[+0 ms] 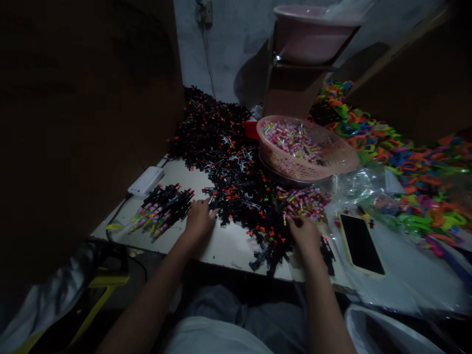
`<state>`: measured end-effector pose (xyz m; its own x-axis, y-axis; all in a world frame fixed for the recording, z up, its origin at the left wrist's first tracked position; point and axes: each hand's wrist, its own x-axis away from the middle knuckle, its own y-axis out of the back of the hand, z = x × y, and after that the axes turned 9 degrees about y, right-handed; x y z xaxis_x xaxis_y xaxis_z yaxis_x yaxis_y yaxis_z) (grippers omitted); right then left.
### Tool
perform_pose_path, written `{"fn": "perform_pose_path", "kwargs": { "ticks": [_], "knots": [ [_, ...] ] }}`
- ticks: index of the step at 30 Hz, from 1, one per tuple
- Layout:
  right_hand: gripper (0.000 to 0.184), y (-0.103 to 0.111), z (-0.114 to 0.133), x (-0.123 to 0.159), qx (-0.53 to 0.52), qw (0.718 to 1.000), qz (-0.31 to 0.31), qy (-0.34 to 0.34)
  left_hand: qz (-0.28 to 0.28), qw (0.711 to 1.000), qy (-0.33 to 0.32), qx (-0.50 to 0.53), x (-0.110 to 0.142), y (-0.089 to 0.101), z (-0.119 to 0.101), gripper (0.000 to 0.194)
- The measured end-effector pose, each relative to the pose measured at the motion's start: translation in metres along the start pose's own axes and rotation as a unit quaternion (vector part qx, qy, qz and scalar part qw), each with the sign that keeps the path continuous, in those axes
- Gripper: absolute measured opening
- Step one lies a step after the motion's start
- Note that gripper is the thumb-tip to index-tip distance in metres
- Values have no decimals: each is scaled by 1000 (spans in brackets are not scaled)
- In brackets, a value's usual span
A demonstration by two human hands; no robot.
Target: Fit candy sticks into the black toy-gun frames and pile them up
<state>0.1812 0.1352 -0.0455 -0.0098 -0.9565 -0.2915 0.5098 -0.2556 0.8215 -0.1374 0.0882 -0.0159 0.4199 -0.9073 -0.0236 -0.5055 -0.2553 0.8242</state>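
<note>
My left hand is at the left edge of a pile of small black toy guns with orange tips. Its thumb and fingers close around what looks like one toy gun, partly hidden. My right hand bends over the near edge of a heap of small pink and yellow patterned pieces. Its thumb and index finger are pinched together; whatever lies between them is too small to make out. Left of my left hand lies a bundle of black toy guns with colourful patterned tubes attached.
A pink perforated basket holds more patterned pieces. To the right are a phone, clear plastic bags and a heap of bright plastic parts. A white box with a cable sits at left; a pink tub stands high behind.
</note>
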Motion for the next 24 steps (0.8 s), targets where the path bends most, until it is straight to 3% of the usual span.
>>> {"fn": "perform_pose_path", "kwargs": {
  "ticks": [3,5,8,11,14,18,21,24],
  "knots": [
    [38,5,-1,0,-35,998,-41,16,15,999,17,40,-9,-6,3,51],
    [35,12,2,8,-112,989,-94,23,39,996,25,83,-10,-2,9,51],
    [30,22,19,31,-305,944,-127,-3,79,985,29,151,-3,6,20,43],
    [26,25,48,63,-424,903,-70,2,100,962,53,250,13,12,25,46],
    [22,23,81,93,-443,896,6,33,121,912,113,376,34,17,20,56],
    [22,22,113,113,-419,893,125,106,180,836,170,489,70,22,-5,56],
    [20,24,124,116,-407,893,131,142,215,788,224,532,96,20,-25,62],
    [22,26,127,118,-408,896,93,150,197,761,240,569,115,15,-39,71]
  ]
}}
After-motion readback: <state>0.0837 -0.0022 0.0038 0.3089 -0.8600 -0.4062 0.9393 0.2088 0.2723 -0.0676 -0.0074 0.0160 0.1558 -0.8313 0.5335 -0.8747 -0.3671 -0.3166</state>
